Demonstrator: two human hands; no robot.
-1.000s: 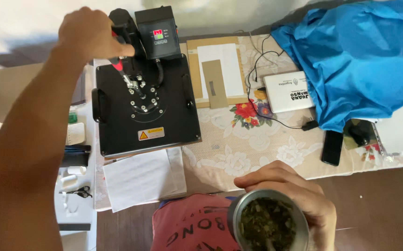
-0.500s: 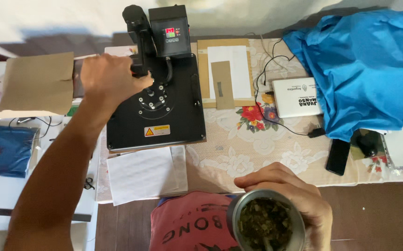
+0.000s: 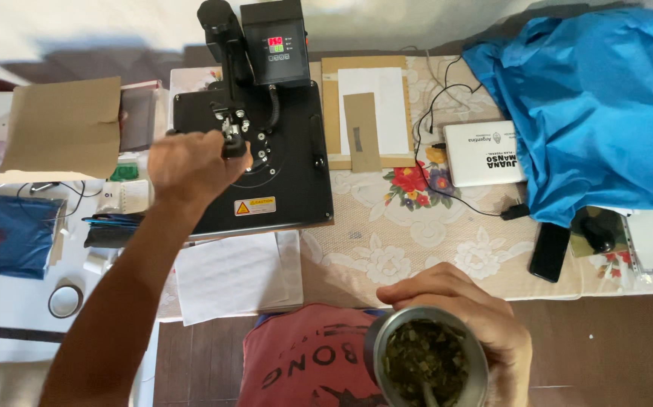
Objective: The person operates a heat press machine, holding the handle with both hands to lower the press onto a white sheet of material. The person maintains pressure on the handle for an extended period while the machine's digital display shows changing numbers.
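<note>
Desk (image 3: 387, 249) with floral cloth | my left hand (image 3: 191, 167) fingers clamped on heat press (image 3: 255, 162) handle | right hand (image 3: 462, 316) fingers wrapped round metal cup (image 3: 426, 362) | next: firm, steady lever pull.

The press (image 3: 255, 162) is black, with a yellow warning label and red and green digits on its display. Right of the press, the tablecloth (image 3: 417, 241) is cream with red flowers. Farther right lies blue fabric (image 3: 590, 105). Below the press, the shirt (image 3: 304, 362) is red.
</note>
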